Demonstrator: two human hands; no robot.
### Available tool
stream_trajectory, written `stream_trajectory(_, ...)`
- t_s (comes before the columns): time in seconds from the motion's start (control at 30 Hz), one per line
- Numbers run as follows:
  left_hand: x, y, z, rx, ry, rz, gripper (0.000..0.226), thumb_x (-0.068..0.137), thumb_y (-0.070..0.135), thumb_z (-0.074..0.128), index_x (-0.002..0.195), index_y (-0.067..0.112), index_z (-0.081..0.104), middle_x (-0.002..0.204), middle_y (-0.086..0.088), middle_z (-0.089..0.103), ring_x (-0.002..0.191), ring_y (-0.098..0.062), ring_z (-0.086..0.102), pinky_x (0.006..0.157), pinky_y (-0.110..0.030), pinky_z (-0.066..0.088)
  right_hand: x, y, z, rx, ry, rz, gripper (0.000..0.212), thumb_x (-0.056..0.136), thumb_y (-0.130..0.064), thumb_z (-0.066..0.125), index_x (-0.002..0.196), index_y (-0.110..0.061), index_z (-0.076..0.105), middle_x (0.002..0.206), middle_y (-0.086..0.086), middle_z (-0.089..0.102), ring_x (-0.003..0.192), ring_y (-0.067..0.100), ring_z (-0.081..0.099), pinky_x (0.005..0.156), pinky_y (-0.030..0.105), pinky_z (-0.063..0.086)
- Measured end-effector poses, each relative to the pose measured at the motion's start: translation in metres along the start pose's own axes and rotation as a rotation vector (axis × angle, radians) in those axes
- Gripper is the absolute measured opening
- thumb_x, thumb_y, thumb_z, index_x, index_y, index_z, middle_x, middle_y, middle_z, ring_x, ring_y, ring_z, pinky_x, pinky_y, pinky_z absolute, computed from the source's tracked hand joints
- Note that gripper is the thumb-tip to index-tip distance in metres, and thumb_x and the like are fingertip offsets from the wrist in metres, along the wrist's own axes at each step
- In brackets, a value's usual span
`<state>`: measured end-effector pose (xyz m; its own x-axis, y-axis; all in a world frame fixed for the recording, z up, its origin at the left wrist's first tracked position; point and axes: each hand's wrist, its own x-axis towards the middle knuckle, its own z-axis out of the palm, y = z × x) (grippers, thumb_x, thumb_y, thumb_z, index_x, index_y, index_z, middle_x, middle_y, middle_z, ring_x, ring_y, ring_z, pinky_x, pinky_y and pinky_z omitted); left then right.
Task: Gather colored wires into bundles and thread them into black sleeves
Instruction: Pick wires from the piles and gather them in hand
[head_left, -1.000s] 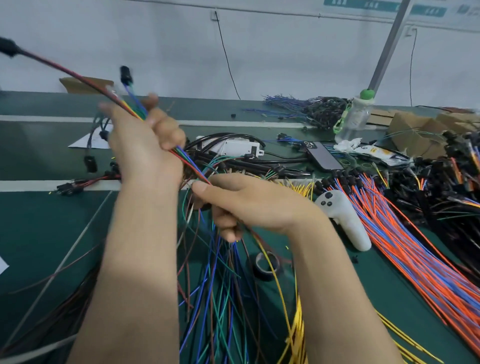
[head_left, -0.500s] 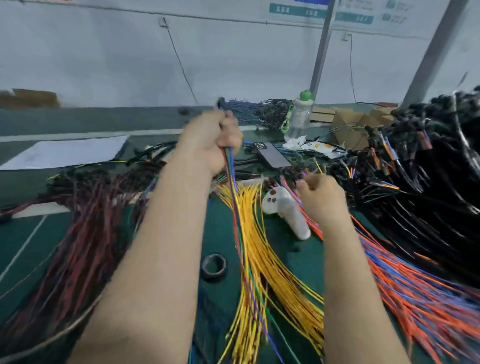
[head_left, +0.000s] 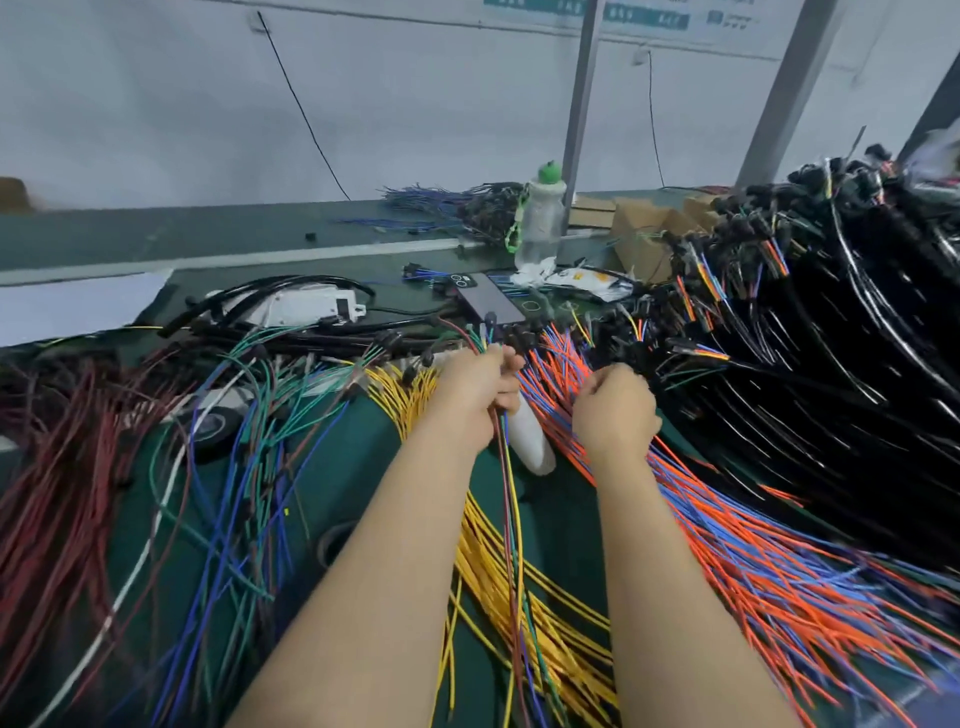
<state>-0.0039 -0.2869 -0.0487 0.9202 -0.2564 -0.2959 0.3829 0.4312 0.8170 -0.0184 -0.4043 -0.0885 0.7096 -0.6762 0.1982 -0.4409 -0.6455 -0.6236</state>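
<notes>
- A bundle of coloured wires (head_left: 506, 478) is gripped in the left hand (head_left: 475, 395) and trails down over yellow wires (head_left: 483, 566).
- The right hand (head_left: 615, 410) is curled over orange and blue wires (head_left: 753, 571); whether anything is held cannot be told.
- Black sleeves (head_left: 831, 338) are heaped at the right.
- A clear bottle (head_left: 543, 218) and cardboard boxes (head_left: 644, 234) are set behind; their contents cannot be seen.

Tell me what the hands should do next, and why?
Probably the right hand should pick one wire from the orange and blue wire pile under it and add it to the thin mixed-colour wire bundle the left hand grips.
</notes>
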Motion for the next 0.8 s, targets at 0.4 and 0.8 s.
stream_trajectory(0.4, -0.005, -0.003, 0.002, 0.038, -0.021, 0.113, 0.022, 0.102, 0.016, 0.039, 0.09, 0.013, 0.058, 0.074, -0.003, 0.063, 0.058, -0.012, 0.059, 0.048, -0.02, 0.047, -0.018, -0.052, -0.023, 0.354, -0.087, -0.245, 0.016, 0.093, -0.014, 0.053, 0.101, -0.005, 0.063, 0.104, 0.013, 0.068, 0.102, 0.029, 0.059, 0.083, 0.028, 0.038)
stream_trajectory(0.8, -0.052, 0.105, -0.043, -0.173, 0.096, 0.509, 0.031, 0.102, 0.012, 0.027, 0.072, 0.017, 0.036, 0.037, 0.01, 0.037, 0.031, -0.002, 0.037, 0.035, -0.013, 0.03, -0.098, -0.101, -0.053, 0.668, -1.05, -0.463, 0.024, 0.1, -0.032, 0.044, 0.09, -0.013, 0.056, 0.07, 0.005, 0.065, 0.065, 0.021, 0.064, 0.068, 0.034, 0.054)
